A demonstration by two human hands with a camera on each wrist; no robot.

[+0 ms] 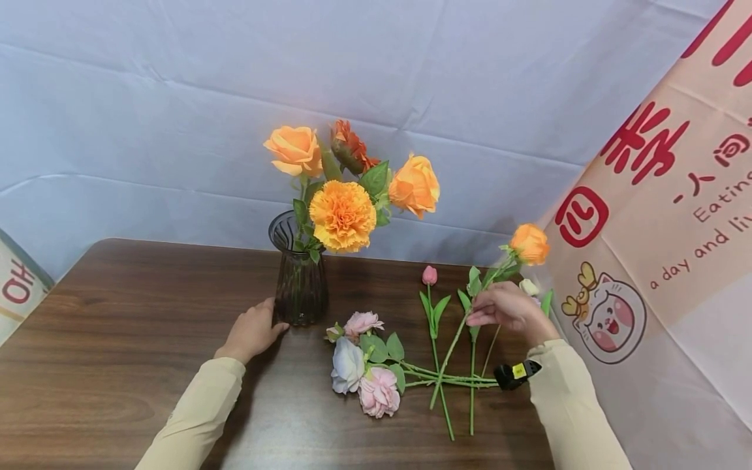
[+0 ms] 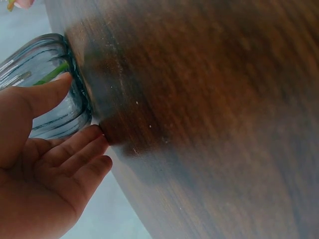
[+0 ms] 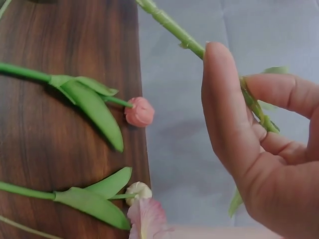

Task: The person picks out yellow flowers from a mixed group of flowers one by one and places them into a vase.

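A dark ribbed glass vase (image 1: 301, 294) stands on the table, with orange roses (image 1: 294, 150), a frilly yellow-orange carnation (image 1: 343, 217) and a rust-red flower (image 1: 351, 147) in it. Beside its base is my left hand (image 1: 251, 331), fingers fairly straight and thumb at the front. In the left wrist view, the thumb overlaps the glass and the fingertips (image 2: 94, 133) lie at the base's edge. My right hand (image 1: 508, 307) pinches the green stem of an orange rose (image 1: 530, 244). That stem slants over the flowers lying on the table; the right wrist view shows it between thumb and fingers.
Pink and pale lilac flowers (image 1: 378, 391) lie in front of the vase, stems pointing right. A pink tulip (image 1: 430, 275) and a white tulip (image 3: 138, 193) lie to the right. Behind the wooden table (image 1: 147, 313) hangs pale cloth; a printed banner (image 1: 664, 215) stands at right.
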